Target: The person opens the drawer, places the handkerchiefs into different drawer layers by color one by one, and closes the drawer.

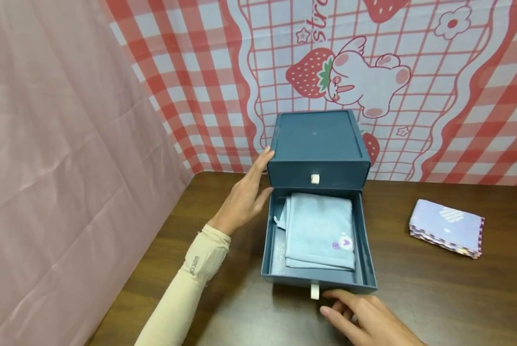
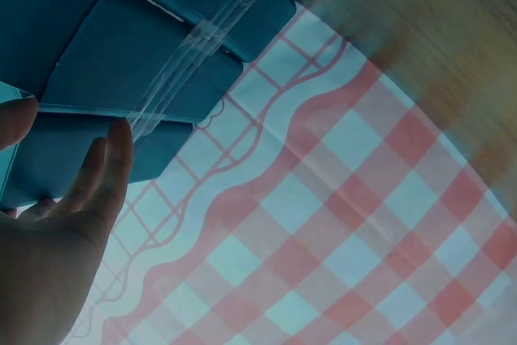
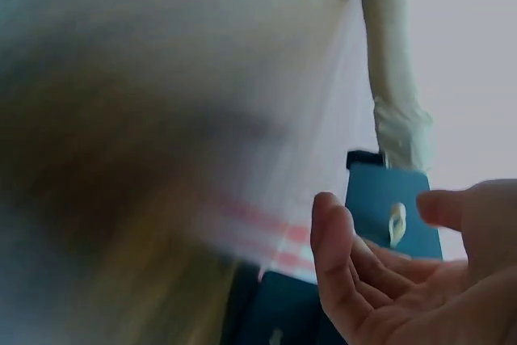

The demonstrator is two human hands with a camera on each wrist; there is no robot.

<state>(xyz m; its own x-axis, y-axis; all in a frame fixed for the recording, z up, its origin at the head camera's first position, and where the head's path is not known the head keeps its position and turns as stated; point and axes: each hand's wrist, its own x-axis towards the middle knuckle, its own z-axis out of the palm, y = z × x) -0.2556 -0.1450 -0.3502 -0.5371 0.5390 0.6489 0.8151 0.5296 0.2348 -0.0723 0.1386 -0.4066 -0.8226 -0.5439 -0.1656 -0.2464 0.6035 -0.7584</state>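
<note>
A dark blue drawer box [image 1: 319, 137] stands on the table, its lower drawer [image 1: 366, 254] pulled out toward me. Inside the drawer lies a folded light blue cloth [image 1: 319, 226] with a small white and purple design. My left hand [image 1: 241, 199] is against the left side of the box, fingers extended; clear tape [image 2: 202, 38] runs along that side in the left wrist view. Just right of the drawer's white pull tab [image 1: 314, 291] is my right hand [image 1: 362, 315], loosely bent. In the right wrist view its thumb and fingers are apart, holding nothing.
A folded lavender cloth [image 1: 446, 226] with a checked edge lies on the wooden table [image 1: 397, 269] to the right. Behind the box hangs a red-and-white checked curtain [image 1: 206, 86] with strawberries. A pink curtain [image 1: 68, 168] hangs along the left.
</note>
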